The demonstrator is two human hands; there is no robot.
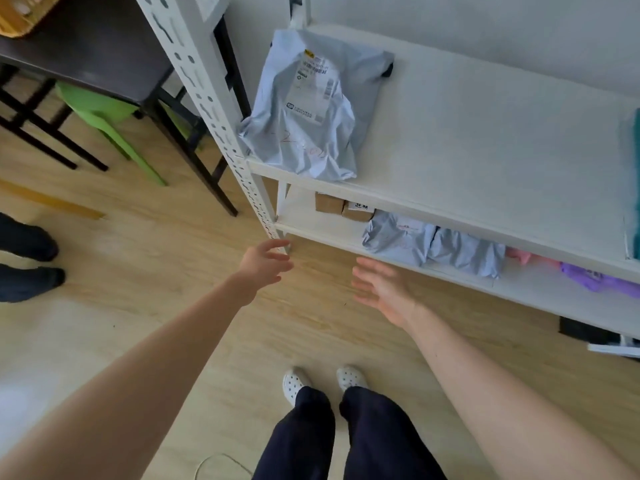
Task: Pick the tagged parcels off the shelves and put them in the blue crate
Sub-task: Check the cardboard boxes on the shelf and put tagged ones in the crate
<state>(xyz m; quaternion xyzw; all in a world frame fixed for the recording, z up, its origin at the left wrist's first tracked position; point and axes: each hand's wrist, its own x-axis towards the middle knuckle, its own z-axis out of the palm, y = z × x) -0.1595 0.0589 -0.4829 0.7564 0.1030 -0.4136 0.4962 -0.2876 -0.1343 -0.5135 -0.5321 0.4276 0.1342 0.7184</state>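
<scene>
A pale grey parcel bag (308, 112) with a printed label lies on the upper white shelf (467, 140), at its left end. On the lower shelf (311, 225) lie two small cardboard boxes (343, 207), two grey bags (433, 245), a pink item (519, 255) and a purple bag (599, 277). My left hand (265, 259) is stretched out, fingers relaxed, near the rack's front post (214, 109), holding nothing. My right hand (382, 289) is spread open in front of the lower shelf, empty. No blue crate is in view.
A dark table (86, 50) with a green chair (100, 109) under it stands left of the rack. Another person's dark shoes (27, 258) are at the left edge. A teal item (635, 188) sits at the right edge of the upper shelf. My own feet (322, 379) stand on wooden floor.
</scene>
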